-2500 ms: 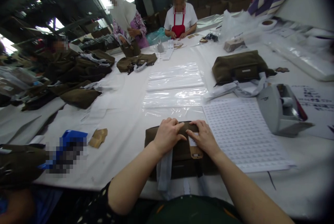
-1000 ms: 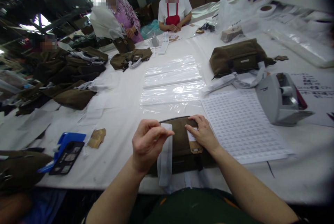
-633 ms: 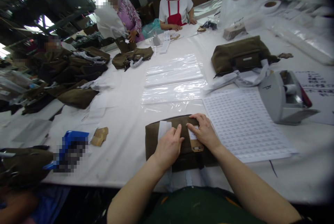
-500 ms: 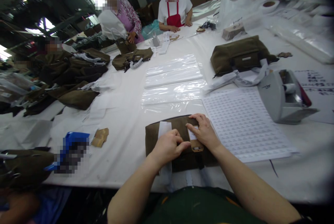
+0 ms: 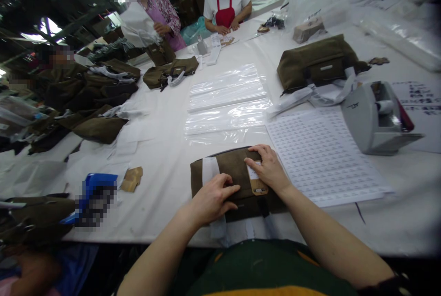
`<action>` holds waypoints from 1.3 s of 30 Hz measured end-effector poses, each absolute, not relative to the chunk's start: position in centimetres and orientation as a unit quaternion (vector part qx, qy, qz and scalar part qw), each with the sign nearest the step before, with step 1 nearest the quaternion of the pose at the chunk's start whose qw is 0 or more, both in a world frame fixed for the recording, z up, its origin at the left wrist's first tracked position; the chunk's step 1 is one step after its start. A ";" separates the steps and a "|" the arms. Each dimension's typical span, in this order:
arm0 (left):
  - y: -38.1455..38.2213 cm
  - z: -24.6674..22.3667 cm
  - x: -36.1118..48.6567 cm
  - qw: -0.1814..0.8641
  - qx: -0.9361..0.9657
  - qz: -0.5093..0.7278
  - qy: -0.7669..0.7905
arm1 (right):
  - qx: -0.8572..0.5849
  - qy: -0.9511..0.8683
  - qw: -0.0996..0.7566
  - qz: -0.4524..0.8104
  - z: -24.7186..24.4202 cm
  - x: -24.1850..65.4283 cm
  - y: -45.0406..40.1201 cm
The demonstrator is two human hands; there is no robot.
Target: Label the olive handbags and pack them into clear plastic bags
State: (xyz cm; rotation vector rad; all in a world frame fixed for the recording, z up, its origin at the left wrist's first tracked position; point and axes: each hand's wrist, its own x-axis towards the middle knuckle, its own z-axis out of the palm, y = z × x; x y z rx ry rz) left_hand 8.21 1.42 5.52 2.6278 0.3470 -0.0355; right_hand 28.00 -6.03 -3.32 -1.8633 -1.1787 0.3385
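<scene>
A dark olive fabric bag (image 5: 234, 162) lies on the table right in front of me, with a strip of white wrapping (image 5: 210, 169) across its left part. My left hand (image 5: 215, 197) rests over that strip and the bag's middle, thumb and index finger stretched apart. On the bag's right side lies my right hand (image 5: 270, 169), its fingers over the top edge and its thumb at a hang tag (image 5: 258, 184). The tag is brown card with a white label, partly covered by this hand. White-wrapped straps hang toward my green apron.
Clear plastic bags (image 5: 227, 98) lie beyond the bag. Printed label sheets (image 5: 320, 158) and a grey tape dispenser (image 5: 379, 121) are to the right, with another olive bag (image 5: 320, 64) behind. A blue dustpan-like item (image 5: 99, 180) sits left. Co-workers stand across the table.
My left hand has moved slightly left, away from the hang tag, and its fingers have spread. My right hand stays on the bag. The view has shifted slightly.
</scene>
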 end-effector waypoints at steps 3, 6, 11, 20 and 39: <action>0.7 4.2 7.4 0.163 0.981 -0.003 0.105 | -0.751 -0.471 0.442 0.135 -3.3 28.0 -6.0; 0.4 3.1 7.3 0.148 0.985 0.039 0.081 | -0.750 -0.472 0.443 0.134 -3.3 28.0 -6.0; 1.0 2.9 7.0 0.202 0.975 0.065 0.072 | -0.751 -0.470 0.443 0.136 -3.2 27.9 -6.0; -0.2 3.6 6.8 0.155 0.979 0.129 0.037 | -0.757 -0.484 0.422 0.123 -3.0 27.9 -5.9; 0.4 -0.6 5.4 0.059 0.969 0.073 0.229 | -0.766 -0.587 0.257 -0.042 -3.2 27.2 -4.3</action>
